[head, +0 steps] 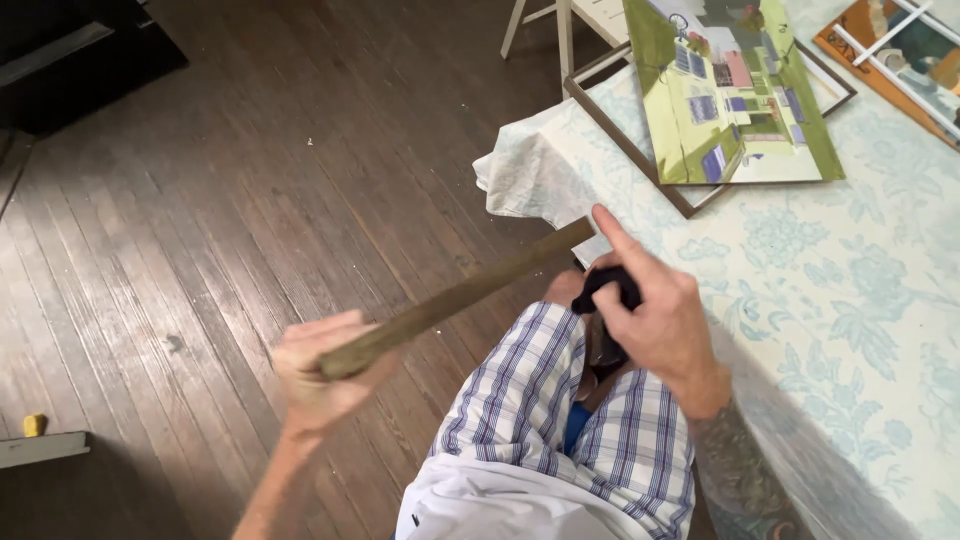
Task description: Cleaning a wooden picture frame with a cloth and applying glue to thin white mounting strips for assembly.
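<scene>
My left hand (318, 372) grips the near end of a long brownish wooden strip (470, 293), which slants up to the right toward the table edge. My right hand (650, 310) holds a small dark tool (602, 288) over my lap, its forefinger stretched out and touching the strip's far end. Below both hands are my plaid shorts (560, 410). What the dark tool is cannot be made out.
A table with a pale floral cloth (830, 300) fills the right side. On it lie a green painting (735, 90) over a dark wooden frame (620, 130) and another picture (900, 50). Dark plank floor (250, 200) spreads left; white chair legs (545, 30) stand behind.
</scene>
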